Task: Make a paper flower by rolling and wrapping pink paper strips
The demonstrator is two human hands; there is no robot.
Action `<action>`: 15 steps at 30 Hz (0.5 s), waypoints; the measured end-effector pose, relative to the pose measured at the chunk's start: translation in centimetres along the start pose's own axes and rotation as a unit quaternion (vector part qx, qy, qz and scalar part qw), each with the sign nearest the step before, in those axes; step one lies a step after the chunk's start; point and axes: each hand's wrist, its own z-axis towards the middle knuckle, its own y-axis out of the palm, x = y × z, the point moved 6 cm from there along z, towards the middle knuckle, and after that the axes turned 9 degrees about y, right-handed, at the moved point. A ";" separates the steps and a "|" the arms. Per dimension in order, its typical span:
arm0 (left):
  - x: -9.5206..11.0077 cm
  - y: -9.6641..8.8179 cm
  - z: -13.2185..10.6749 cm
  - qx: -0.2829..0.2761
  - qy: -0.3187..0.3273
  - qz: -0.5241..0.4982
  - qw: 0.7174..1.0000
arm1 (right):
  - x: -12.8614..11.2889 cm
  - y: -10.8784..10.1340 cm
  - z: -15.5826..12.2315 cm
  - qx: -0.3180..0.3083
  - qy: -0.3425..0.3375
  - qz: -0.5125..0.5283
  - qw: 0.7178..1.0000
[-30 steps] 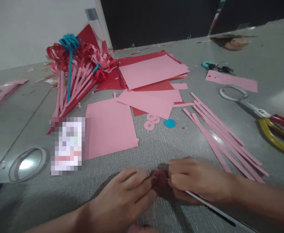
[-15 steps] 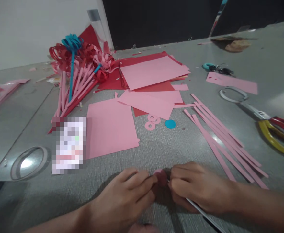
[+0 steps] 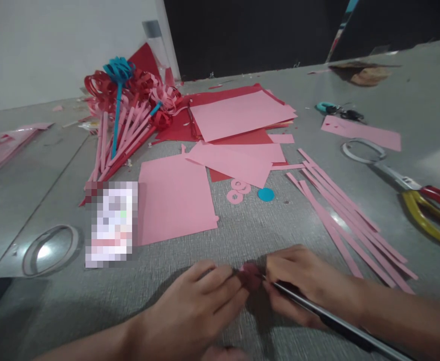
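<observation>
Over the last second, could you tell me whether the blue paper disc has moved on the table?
No. The blue paper disc still lies just right of the pink rings; only the camera view shifted slightly.

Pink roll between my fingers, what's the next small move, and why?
Probably twist the thin rod in the right hand slightly while the left hand pinches the pink roll; it sits at the rod's tip, between both hands' fingertips.

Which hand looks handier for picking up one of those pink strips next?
Probably the right hand: the strips lie just beyond it, while the left hand is farther off, pinching the paper roll. The right does hold a rod, though.
</observation>
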 end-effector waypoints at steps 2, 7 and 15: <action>0.0 0.0 0.0 -0.001 -0.003 -0.002 1.000 | -0.5 -0.2 0.3 0.015 -0.017 -0.023 0.999; -0.2 0.3 0.0 -0.020 -0.017 -0.009 1.000 | -1.1 -1.3 0.9 0.066 -0.013 -0.018 0.998; -0.1 0.2 0.0 -0.009 -0.035 -0.013 0.999 | -0.4 -1.0 0.8 0.051 0.006 -0.004 0.999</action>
